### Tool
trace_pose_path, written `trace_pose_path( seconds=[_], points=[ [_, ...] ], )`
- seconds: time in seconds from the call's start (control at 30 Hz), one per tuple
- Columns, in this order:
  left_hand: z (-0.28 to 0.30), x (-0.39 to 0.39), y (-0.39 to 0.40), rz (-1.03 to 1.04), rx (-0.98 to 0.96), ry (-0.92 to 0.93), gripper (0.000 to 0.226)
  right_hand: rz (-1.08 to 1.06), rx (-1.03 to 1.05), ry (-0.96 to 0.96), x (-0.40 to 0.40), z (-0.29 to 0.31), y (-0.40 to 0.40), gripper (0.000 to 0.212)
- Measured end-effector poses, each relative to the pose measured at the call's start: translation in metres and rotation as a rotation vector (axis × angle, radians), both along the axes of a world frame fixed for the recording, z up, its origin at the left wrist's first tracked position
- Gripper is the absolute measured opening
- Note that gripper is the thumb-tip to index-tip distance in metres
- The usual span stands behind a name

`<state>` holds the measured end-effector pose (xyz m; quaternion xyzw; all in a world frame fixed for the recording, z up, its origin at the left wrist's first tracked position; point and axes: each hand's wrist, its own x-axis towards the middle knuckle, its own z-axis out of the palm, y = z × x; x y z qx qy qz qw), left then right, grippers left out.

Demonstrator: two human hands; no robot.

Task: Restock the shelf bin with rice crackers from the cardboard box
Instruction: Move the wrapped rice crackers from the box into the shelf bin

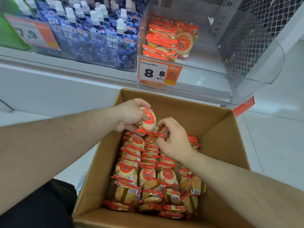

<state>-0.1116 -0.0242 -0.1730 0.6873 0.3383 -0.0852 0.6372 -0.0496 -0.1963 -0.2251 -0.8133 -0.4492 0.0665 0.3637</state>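
An open cardboard box [218, 134] on the floor holds several orange-wrapped rice cracker packets [146, 176]. My left hand [130, 116] grips one round packet [148, 120] lifted over the far part of the box. Beside it, my right hand [172, 139] pinches the orange edge of another packet [151, 133] lying on the pile. Above the box, the clear shelf bin [246, 63] holds a small stack of the same packets [166, 38] at its left side; the rest of the bin is bare.
A price tag reading 8.8 [158, 73] hangs on the bin's front. To the left stand blue blueberry drink pouches [98, 33] behind a 7.9 tag [32, 32]. A white mesh panel [263, 22] closes the shelf's right end. White floor tiles [271, 137] surround the box.
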Motion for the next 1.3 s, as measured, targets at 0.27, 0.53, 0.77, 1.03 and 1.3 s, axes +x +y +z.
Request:
trace_pose_path(
  seconds=[0.27,0.53,0.77,1.03,1.3],
  points=[
    [0.005,-0.019,0.016,-0.134,0.032,-0.010,0.063,0.190,-1.088,0.288,-0.024,-0.124,-0.036,0.041],
    [0.022,-0.016,0.012,-0.195,0.117,-0.051,0.069,0.338,-1.038,0.070,0.003,-0.070,-0.033,0.008],
    [0.046,-0.007,-0.004,-0.245,0.217,-0.163,0.071,-0.004,-0.262,-0.197,0.027,0.037,-0.056,0.014],
    [0.067,-0.010,-0.025,-0.206,0.220,-0.274,0.071,-0.129,0.145,-0.295,0.017,0.093,-0.069,0.006],
    [0.081,-0.015,-0.055,-0.155,-0.127,-0.421,0.059,0.070,0.180,-0.387,0.016,0.094,-0.053,0.021]
  ],
)
